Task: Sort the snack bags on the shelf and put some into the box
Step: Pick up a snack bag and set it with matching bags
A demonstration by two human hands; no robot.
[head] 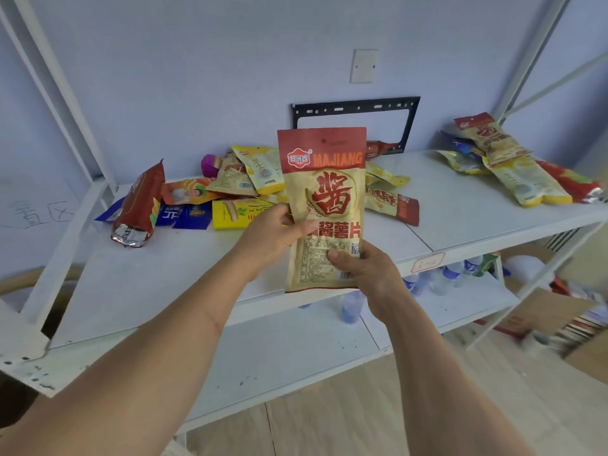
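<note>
Tan bag (pixel 324 205) upright above the shelf (pixel 460 205) front, left hand (pixel 273 235) and right hand (pixel 365 268) both pinching it. Risk: misread label, wrong pile (pixel 513 166). Box not surely in sight.

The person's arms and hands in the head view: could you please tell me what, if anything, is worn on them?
Nothing is worn. The left hand and the right hand are bare, with no gloves, and no rings, watch or bracelet show. Both forearms are bare right down to the frame's lower edge, so no sleeve is visible. The fingernails that show are short and unpainted.
</note>
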